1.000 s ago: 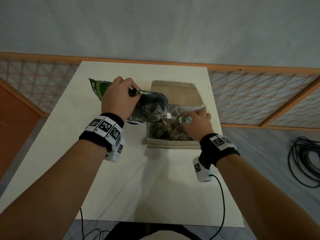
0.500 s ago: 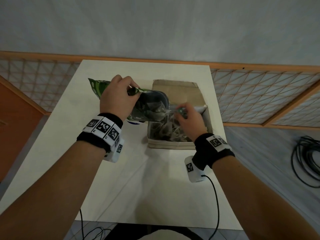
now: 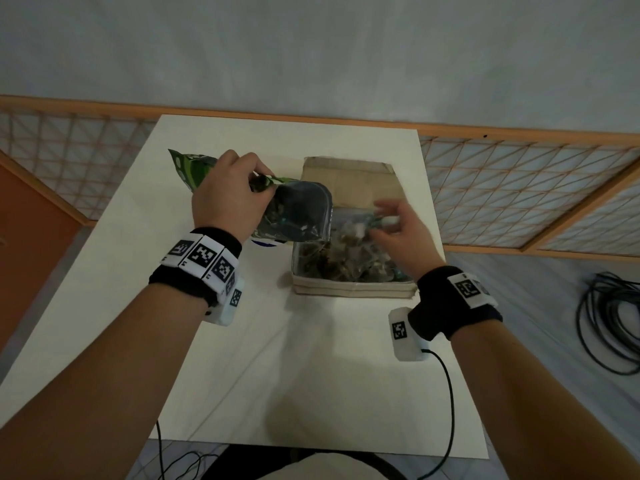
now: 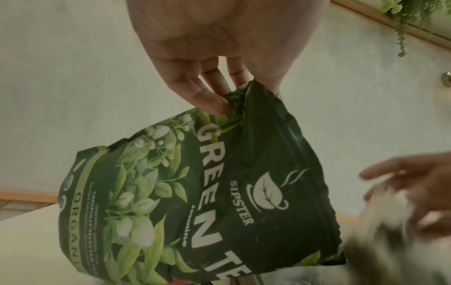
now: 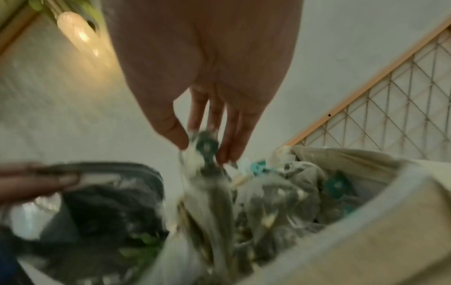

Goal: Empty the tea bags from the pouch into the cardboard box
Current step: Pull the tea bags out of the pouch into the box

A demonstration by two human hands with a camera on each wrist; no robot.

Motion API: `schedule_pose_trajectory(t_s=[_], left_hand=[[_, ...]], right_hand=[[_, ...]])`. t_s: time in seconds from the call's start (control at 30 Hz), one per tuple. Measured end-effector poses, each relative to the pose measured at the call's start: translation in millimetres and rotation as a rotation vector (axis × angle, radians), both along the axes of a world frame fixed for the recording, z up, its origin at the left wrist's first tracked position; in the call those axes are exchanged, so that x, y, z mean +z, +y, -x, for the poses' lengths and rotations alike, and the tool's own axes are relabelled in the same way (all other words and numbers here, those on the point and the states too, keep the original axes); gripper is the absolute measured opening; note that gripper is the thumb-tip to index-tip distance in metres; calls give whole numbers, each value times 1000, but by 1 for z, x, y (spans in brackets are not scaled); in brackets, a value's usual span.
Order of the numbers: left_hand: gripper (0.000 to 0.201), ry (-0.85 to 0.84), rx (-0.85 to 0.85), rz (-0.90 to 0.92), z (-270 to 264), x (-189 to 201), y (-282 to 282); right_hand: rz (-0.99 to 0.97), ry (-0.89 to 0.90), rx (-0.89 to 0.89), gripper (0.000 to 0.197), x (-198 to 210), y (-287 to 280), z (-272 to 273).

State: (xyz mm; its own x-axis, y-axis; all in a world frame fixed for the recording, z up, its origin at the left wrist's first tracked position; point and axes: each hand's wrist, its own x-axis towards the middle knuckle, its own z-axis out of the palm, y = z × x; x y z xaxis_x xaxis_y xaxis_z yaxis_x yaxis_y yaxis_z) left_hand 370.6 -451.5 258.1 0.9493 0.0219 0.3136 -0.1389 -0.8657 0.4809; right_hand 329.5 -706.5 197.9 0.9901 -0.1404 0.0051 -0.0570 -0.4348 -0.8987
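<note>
Left hand [image 3: 227, 195] gripping green pouch [image 4: 195, 202], right hand [image 3: 401, 233] pinching tea bag [image 5: 207, 152] over cardboard box [image 3: 353, 289], white desk [image 3: 311, 375], lattice screen [image 3: 512, 192] behind, grey wall [image 3: 311, 46]

Motion blur smears right hand [image 3: 398, 230] and tea bags [image 5: 212, 192].

A pale table [image 3: 242, 358] filled the middle of the frame. Behind it a wooden lattice railing [image 3: 519, 188] ran across, left to right, under a plain grey wall [image 3: 311, 46]. At the right edge, black cables [image 3: 609, 317] lay coiled on the floor. Top left in the right wrist view, a lamp [image 5: 78, 32] glowed.
</note>
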Motion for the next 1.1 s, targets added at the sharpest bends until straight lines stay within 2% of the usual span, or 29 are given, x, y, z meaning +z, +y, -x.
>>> schedule_pose_trajectory(t_s=[0.03, 0.13, 0.2, 0.3, 0.4, 0.5, 0.6, 0.67, 0.7, 0.8, 0.83, 0.93, 1.0, 1.07, 1.1], left_hand=[[16, 0, 0, 1, 0, 0, 0], [15, 2, 1, 1, 1, 0, 1], [15, 5, -3, 4, 1, 0, 1], [14, 10, -5, 7, 1, 0, 1], [15, 10, -8, 2, 1, 1, -1], [15, 5, -17, 10, 3, 2, -2], [15, 10, -14, 17, 4, 1, -3], [15, 16, -13, 24, 4, 1, -3], [15, 20, -13, 27, 5, 1, -3], [15, 25, -18, 41, 5, 3, -3], [15, 23, -21, 47, 6, 4, -2], [15, 15, -31, 57, 7, 6, -2], [14, 13, -36, 59, 9, 7, -2], [15, 7, -40, 64, 11, 9, -3], [14, 4, -43, 69, 11, 10, -3]], right_hand=[[88, 66, 38, 42, -10, -1, 0], [428, 174, 6, 50, -38, -3, -3], [586, 317, 74, 55, -48, 0, -6], [684, 515, 248, 59, -55, 11, -9], [720, 522, 273, 40, -50, 19, -14], [667, 424, 198, 24, -41, 22, -20], [496, 174, -3, 18, -30, 23, -20], [408, 50, -42, 21, -26, 24, -15], [372, 45, -6, 25, -27, 24, -13], [368, 224, 169, 43, -36, 18, -7], [362, 251, 165, 43, -37, 14, -6], [268, 211, -48, 38, -20, 1, -6], [200, 123, -173, 37, 4, 1, -9], [130, -10, -192, 35, 29, 11, -12], [103, -48, -147, 33, 41, 18, -13]])
